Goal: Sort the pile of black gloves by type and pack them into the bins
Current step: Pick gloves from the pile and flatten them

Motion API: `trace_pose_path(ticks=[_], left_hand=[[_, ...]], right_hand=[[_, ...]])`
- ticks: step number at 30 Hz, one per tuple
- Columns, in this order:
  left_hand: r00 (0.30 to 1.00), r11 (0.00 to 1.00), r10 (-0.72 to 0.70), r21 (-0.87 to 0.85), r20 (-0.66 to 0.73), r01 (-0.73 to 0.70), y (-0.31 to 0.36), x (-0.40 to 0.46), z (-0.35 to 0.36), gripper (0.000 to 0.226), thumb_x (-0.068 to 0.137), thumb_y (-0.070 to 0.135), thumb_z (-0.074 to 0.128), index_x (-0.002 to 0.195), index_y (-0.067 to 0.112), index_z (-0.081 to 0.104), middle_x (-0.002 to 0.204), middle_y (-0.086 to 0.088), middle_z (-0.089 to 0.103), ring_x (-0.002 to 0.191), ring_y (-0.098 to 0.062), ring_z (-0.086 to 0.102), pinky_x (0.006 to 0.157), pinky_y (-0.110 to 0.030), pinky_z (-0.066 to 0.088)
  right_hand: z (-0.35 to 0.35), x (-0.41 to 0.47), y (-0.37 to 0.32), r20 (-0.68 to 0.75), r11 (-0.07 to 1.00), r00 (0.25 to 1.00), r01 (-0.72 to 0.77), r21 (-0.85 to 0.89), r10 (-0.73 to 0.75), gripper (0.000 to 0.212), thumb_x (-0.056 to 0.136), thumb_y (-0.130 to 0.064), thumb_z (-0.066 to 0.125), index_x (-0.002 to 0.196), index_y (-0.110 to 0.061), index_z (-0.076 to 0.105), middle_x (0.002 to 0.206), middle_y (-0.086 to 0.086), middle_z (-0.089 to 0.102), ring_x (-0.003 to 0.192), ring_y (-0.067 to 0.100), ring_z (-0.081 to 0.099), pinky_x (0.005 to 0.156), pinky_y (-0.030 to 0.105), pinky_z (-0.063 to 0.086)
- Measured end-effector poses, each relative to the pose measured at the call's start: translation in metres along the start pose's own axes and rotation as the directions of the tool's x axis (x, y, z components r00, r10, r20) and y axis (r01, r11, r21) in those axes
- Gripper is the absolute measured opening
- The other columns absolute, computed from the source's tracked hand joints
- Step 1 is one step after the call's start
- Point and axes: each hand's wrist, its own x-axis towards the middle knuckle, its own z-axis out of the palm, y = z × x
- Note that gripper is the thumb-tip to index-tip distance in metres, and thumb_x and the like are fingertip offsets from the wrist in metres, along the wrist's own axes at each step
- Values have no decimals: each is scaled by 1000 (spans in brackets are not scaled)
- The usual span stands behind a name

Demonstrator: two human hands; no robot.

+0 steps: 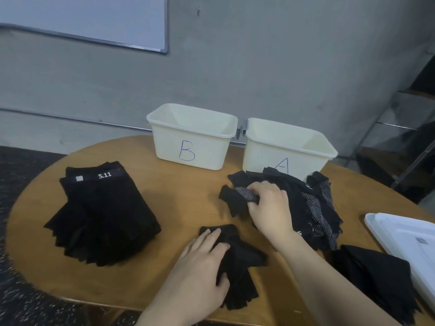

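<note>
Meanwhile the left hand (202, 260) lay flat on a small glove stack (235, 262) near the worktop's front edge; the right hand (268, 205) pinched a dotted glove (244, 192) from the pile (306, 208) before bin A (289, 147). Lifting one glove clear would suit.

An office or meeting room: a whiteboard (94, 17) on a grey wall (282, 67), a round wooden table (183, 196).

Two bare arms come into the picture from the near edge. The left hand (202, 257) has no glove, ring or watch on it. The right hand (270, 205) is bare too. No sleeves show (both forearms are uncovered right down to the edge). The fingernails look short and plain.
</note>
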Motion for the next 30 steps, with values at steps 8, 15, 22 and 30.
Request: trace_pose_path(ticks=[8, 15, 22, 30], left_hand=[[999, 997, -15, -70, -50, 11, -2, 2, 6, 56, 105, 40, 50, 157, 35, 31, 170, 13, 8, 157, -8, -2, 128, -30, 3], [938, 801, -196, -599, -285, -15, 10, -2, -7, 30, 105, 44, 50, 134, 42, 53, 137, 26, 52, 129, 7, 47, 109, -16, 36], [955, 356, -235, -930, -181, -89, 9, -7, -17, 43, 89, 59, 69, 128, 42, 64, 131, 19, 68, 125, -4, 62, 114, -43, 45], [923, 313, -349, -949, -160, -46, 1, -16, -22, 27, 98, 23, 67, 125, 23, 70, 117, 5, 76, 112, -14, 71, 101, -43, 56]], right_hand=[[-70, 30, -31, -121, 868, 972, -119, 481, 201, 35, 89, 3, 50, 111, -15, 70, 98, -4, 70, 81, 15, 61, 72, 20, 46], [-102, 1, -53, -3, 738, 983, -136, 661, 183, 30, 96, -3, 51, 90, -19, 76, 89, 0, 77, 89, 19, 71, 77, 40, 59], [-87, -60, -66, 216, 559, 967, -256, 788, 138, 23, 104, -22, 56, 99, -21, 78, 100, 5, 78, 100, 29, 73, 96, 59, 55], [-41, -91, -60, 315, 599, 948, -228, 768, -42, 32, 102, -7, 58, 93, -28, 80, 92, 0, 78, 91, 19, 74, 76, 34, 59]])
